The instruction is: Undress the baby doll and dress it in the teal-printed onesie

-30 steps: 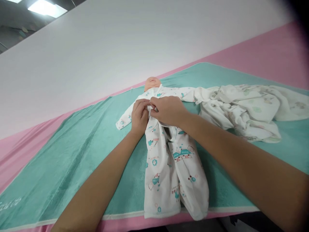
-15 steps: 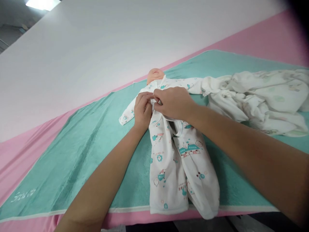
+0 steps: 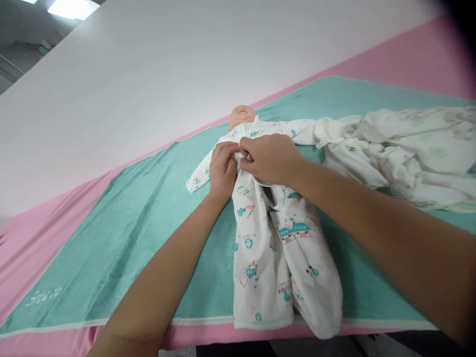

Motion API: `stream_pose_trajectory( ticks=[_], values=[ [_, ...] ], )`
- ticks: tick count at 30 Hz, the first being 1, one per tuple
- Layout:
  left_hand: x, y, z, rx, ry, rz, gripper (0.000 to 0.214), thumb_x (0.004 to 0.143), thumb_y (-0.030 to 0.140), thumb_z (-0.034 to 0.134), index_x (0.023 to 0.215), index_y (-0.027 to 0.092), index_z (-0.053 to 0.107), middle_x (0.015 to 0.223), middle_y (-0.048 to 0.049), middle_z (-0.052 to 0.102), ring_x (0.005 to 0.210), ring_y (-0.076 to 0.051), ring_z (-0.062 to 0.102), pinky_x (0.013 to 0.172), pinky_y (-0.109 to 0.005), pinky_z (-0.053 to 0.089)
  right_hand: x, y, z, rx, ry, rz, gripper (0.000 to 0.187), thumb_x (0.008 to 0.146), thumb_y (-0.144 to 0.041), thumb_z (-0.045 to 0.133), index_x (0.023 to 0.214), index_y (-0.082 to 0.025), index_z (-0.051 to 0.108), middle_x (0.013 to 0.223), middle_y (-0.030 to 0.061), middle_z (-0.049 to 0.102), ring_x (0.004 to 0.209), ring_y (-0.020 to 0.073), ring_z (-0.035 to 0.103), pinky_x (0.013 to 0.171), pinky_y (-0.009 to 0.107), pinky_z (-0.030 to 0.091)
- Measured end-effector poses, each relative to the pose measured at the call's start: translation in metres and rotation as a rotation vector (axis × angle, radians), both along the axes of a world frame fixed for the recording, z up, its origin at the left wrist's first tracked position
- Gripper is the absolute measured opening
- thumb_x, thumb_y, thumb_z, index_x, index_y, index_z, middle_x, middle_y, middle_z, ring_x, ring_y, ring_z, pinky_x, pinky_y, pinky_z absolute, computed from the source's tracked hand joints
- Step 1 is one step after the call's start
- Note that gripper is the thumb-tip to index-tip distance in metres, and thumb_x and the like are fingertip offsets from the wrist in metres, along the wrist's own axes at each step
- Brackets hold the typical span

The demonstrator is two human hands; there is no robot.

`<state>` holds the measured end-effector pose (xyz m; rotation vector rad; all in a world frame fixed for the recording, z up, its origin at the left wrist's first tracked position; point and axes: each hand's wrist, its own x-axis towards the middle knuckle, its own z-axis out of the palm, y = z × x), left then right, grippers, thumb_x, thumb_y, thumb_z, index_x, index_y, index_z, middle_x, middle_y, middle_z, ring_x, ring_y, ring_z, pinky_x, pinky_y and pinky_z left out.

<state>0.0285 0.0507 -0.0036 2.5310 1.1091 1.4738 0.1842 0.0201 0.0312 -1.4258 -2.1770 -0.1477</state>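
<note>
A baby doll lies on its back, with its pink vinyl head (image 3: 242, 117) at the far end, dressed in a white footed romper (image 3: 260, 258) printed with teal and red cartoons. My left hand (image 3: 223, 171) and my right hand (image 3: 269, 158) meet at the romper's chest. The fingers of both hands pinch the front opening from either side. The fabric under my fingers is hidden, so any fastening there cannot be seen. One romper sleeve (image 3: 197, 182) reaches out beside my left hand.
The doll lies on a teal plush mat (image 3: 111, 258), which sits on a pink sheet (image 3: 390, 69). A crumpled white printed blanket (image 3: 401, 153) lies on the mat to the right, against the doll's other sleeve. A white board (image 3: 148, 74) rises beyond the sheet.
The whole scene has shifted slightly right and up in the view. Both hands stay pinching the romper's chest, with only small finger shifts.
</note>
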Motion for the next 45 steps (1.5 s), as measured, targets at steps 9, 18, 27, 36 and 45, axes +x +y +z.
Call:
stream_pose_trajectory(
  ticks=[9,18,27,36,45],
  values=[
    [-0.001,0.000,0.001,-0.008,-0.005,-0.021,0.025,0.089,0.015,0.034,0.091,0.023,0.057,0.105,-0.0047,0.057,0.104,-0.018,0.052,0.092,-0.036,0.042,-0.001,-0.001,0.001,0.002,-0.009,-0.015,0.021,0.080,-0.029,0.042,0.089,-0.018,0.058,0.072,0.0057,0.062,0.063,0.0183,0.051,0.057,0.029,0.023],
    [-0.002,0.002,-0.001,-0.001,0.010,0.001,0.028,0.088,0.013,0.032,0.092,0.023,0.058,0.106,-0.0048,0.057,0.106,-0.018,0.051,0.092,-0.037,0.042,0.000,-0.001,0.001,0.023,0.011,-0.003,0.018,0.079,-0.028,0.043,0.084,-0.019,0.058,0.069,0.0033,0.062,0.059,0.0162,0.049,0.055,0.028,0.020],
    [-0.002,0.002,-0.002,0.004,-0.014,-0.001,0.027,0.087,0.011,0.035,0.094,0.023,0.058,0.108,-0.0043,0.056,0.106,-0.017,0.050,0.094,-0.036,0.041,0.003,0.001,0.002,-0.010,0.087,0.018,0.016,0.079,-0.031,0.045,0.080,-0.021,0.057,0.065,-0.0007,0.059,0.058,0.0142,0.048,0.055,0.026,0.023],
    [-0.001,0.001,-0.002,-0.002,-0.034,0.038,0.028,0.088,0.015,0.034,0.103,0.023,0.055,0.115,-0.0065,0.052,0.112,-0.019,0.048,0.097,-0.040,0.039,0.007,0.011,-0.005,0.174,0.292,0.059,0.032,0.089,-0.036,0.035,0.100,-0.016,0.059,0.109,0.0102,0.061,0.103,0.0234,0.050,0.083,0.035,0.037],
    [-0.003,0.010,-0.009,-0.204,-0.103,-0.030,0.036,0.091,0.021,0.032,0.124,0.026,0.045,0.138,-0.0054,0.043,0.129,-0.018,0.037,0.109,-0.043,0.028,0.008,0.017,-0.014,0.092,-0.009,0.131,0.060,0.092,-0.048,0.026,0.132,-0.005,0.039,0.141,0.0193,0.037,0.132,0.0307,0.028,0.103,0.048,0.027]
  ],
)
